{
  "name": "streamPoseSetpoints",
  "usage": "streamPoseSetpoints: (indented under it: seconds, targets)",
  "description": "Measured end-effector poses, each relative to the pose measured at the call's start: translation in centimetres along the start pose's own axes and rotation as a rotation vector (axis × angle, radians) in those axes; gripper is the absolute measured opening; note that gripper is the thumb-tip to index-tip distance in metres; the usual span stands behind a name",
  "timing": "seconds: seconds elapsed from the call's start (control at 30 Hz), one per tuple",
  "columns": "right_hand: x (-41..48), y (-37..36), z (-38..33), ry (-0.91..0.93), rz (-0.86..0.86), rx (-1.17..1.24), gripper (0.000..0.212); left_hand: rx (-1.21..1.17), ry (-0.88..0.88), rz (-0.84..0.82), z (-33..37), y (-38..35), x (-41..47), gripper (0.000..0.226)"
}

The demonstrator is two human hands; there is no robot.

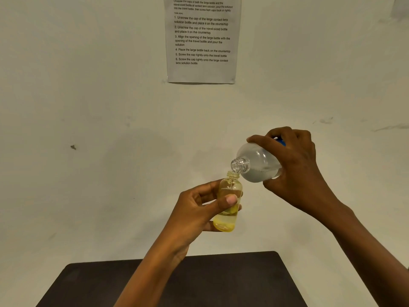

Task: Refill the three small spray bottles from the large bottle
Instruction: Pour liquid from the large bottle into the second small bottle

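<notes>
both hands were raised in front of the wall, above the far edge of the tabletop (221, 275). left hand (199, 209) was clamped round the small bottle (228, 207), thumb across its front, fingers behind. bottle close to upright, neck tipped slightly right, cap off, yellowish liquid in the lower part. right hand (294, 167) was wrapped over the big bottle (256, 162) from the base end, a bit of blue label showing under the fingers.

key relation: big bottle's long axis ran from upper right down to lower left, mouth lowest, sitting just above and slightly right of the small bottle's mouth. the two openings looked touching or nearly so; couldn't tell which. clear liquid pooled toward the big bottle's low side; no stream could be made out.

judgement: this was the pour step for one bottle. fill so far roughly a third, so the tilt needs holding, with the mouths kept lined up. narrow neck means a small sideways slip would spill down the left hand.

other two small bottles and the caps weren't in view. instruction sheet (202, 38) was taped to the wall above.
</notes>
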State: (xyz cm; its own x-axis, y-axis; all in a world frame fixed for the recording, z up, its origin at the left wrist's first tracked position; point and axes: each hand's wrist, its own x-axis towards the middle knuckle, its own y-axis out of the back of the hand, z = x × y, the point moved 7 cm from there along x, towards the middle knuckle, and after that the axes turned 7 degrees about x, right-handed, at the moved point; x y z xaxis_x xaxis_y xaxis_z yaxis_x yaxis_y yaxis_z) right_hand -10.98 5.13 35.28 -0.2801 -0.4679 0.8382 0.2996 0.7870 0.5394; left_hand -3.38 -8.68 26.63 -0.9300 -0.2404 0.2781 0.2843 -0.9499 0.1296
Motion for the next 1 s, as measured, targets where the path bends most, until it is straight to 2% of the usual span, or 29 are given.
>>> streamPoseSetpoints:
  seconds: [1.0]
  targets:
    - [-0.21,0.11,0.09,-0.005,0.006,-0.001,0.072,0.021,0.02,0.014,-0.19,-0.04,-0.15,0.058]
